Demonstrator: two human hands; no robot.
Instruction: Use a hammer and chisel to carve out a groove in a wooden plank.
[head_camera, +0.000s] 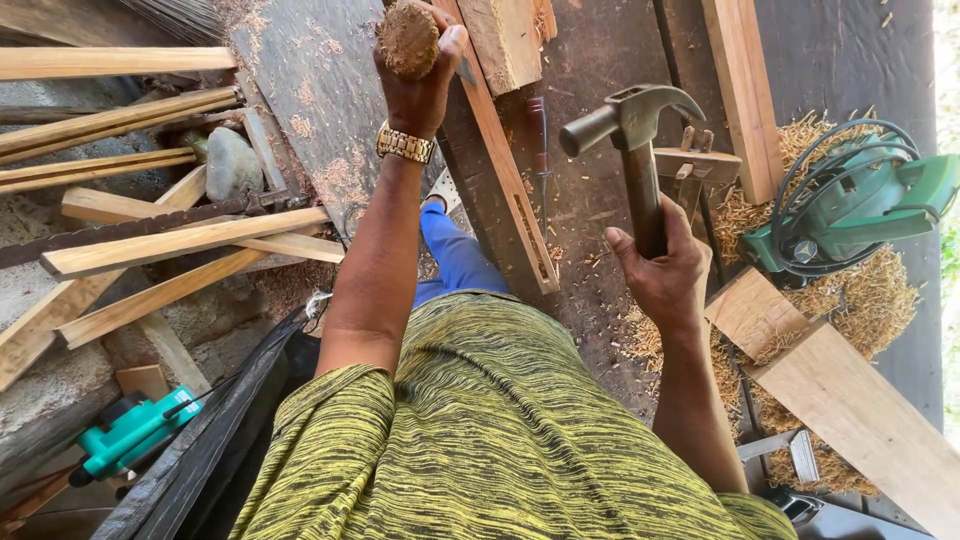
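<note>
A: Left hand (420, 85)?
B: Fingers wrapped round a rough brown wooden-handled chisel (408, 38), held upright over the long mortised timber strip (505, 165) on the dark desk (600, 200).

A: Right hand (660, 275)?
B: Fingers clenched on the grey steel claw hammer (632, 135), right of that strip, head raised. Green circular saw (860, 200) farther right, on shavings.

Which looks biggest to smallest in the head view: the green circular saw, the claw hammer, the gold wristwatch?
1. Green circular saw, by the wood shavings.
2. Claw hammer, gripped in the right hand; it is raised nearer the camera, so its gap to the saw is unsure.
3. Gold wristwatch on the left hand's wrist.
</note>
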